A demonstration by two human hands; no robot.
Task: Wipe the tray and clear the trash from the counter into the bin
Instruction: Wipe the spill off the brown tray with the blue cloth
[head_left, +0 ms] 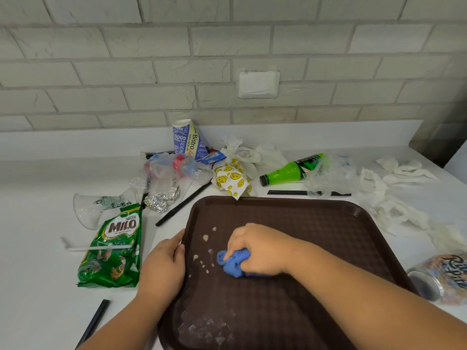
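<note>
Tray [316,236] mid-wipe, spots [205,237] remain | cloth [232,263] clenched in right hand [257,248] | rim [188,223] gripped by left hand [164,263] | trash [290,170] uncleared, upper frame

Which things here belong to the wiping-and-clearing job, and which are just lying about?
Job: tray, blue cloth in the right hand, left hand holding the tray's edge; trash to bin: Milo packet, green bottle, foil ball, paper cup, smiley wrapper, can.
Not part of it: wall plate, brick wall.

Pale brick wall [126,72] — far beyond the grip of the right hand [255,248]; white cover plate [258,84] set in it, straight beyond that grip — dark panel [439,137] beyond, rightward.
</note>
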